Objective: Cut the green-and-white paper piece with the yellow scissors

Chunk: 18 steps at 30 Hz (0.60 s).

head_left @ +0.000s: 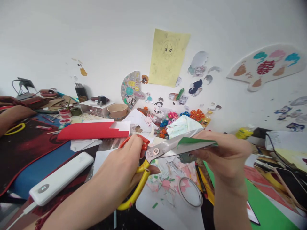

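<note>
My left hand (127, 161) is closed around the handles of a pair of scissors (156, 151), one loop red and the other yellow. The blades stand apart and point right. A small piece of green paper (192, 141) lies between them. My right hand (223, 153) pinches this paper at its right end, close to the blade tips; part of the paper is hidden by the fingers. Below both hands, a white sheet (165, 212) carries pink, white and green paper scraps (165, 183). A round ring (190, 192) rests on the sheet's right side.
Another person's hand (16, 115) is at the far left near yellow-handled scissors (18, 128). A white power bank (62, 177) with a cable lies left of my forearm. Red corrugated paper (91, 130) is behind it. Green paper (261, 204) and a phone (291, 183) lie right.
</note>
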{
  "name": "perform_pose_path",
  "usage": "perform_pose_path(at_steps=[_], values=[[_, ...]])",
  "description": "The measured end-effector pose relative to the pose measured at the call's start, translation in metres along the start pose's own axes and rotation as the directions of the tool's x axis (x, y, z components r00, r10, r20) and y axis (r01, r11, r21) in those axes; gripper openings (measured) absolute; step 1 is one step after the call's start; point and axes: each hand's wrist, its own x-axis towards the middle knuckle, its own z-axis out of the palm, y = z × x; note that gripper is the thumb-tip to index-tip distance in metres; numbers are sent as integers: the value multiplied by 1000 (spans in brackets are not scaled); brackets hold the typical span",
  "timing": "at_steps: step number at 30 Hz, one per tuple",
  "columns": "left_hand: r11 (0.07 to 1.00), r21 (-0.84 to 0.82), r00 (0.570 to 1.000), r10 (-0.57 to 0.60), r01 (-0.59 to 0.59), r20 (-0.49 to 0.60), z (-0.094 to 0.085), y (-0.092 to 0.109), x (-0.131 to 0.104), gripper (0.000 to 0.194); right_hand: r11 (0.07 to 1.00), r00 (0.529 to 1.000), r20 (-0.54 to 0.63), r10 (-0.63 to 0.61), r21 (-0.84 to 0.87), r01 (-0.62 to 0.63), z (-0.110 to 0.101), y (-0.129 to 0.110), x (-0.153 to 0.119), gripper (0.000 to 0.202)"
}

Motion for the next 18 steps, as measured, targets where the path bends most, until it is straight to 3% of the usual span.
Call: perform_pose_path(at_steps=[18], values=[[997, 74, 999, -34, 36, -30, 3, 6, 7, 26, 1000, 989, -149, -8, 1, 8, 18, 15, -6, 18]])
